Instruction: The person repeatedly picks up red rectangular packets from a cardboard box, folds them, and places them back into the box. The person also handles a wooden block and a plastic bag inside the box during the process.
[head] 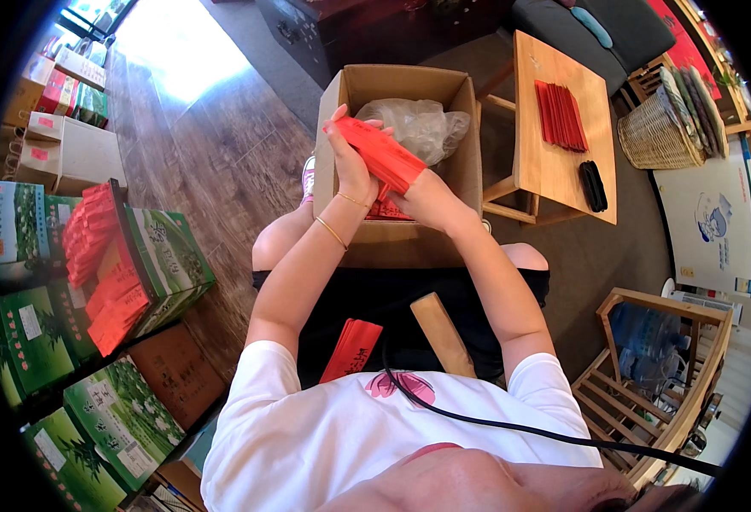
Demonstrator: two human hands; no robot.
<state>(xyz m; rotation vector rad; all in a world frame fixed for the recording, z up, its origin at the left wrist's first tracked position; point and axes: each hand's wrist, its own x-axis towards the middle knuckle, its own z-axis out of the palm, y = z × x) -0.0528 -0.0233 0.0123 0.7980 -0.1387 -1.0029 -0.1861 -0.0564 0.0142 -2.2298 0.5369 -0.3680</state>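
Both my hands are around a bundle of flat red paper packets [382,153] that bear dark writing. My left hand [353,163] supports its far left end from below, fingers curled up over the edges. At the near right end, my right hand [436,200] wraps around the bundle. Beneath it stands an open cardboard box [407,246] between my knees. A crumpled clear plastic bag [430,128] and more red packets [388,210] lie inside the box. Across my lap rest another red bundle [351,349] and a flat wooden bar [442,333].
At right, a wooden stool [561,173] carries a row of red packets [561,115] and a black case [593,185]. Piles of red packets [116,307] sit on green cartons [170,249] at left. A black cable [510,425] crosses my chest.
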